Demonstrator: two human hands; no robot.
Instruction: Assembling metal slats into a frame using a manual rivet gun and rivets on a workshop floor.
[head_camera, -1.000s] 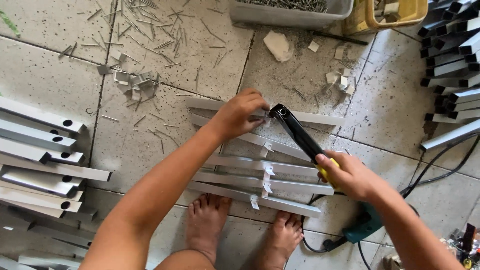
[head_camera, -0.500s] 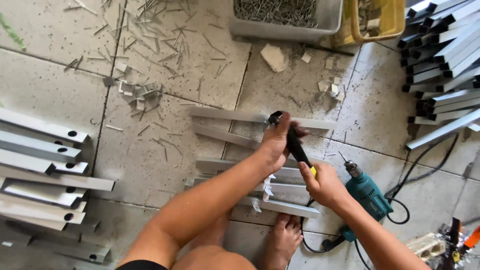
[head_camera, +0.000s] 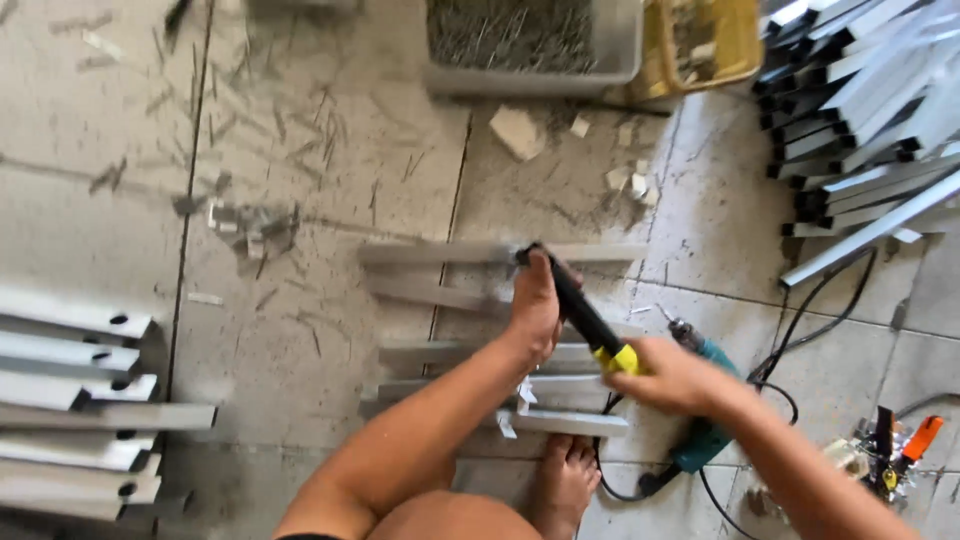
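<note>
Both hands clamp the tool (head_camera: 580, 315) — left hand (head_camera: 535, 300) high, right hand (head_camera: 672, 375) on the grip (probably a riveter) — above bars (head_camera: 450, 255).

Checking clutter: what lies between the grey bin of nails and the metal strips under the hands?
Head view: tiled floor with pale broken scraps, between grey nail bin and metal strips.

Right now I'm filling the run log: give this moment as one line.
left hand: on black tool | right hand: grips its yellow end | below: metal strips | floor
</note>
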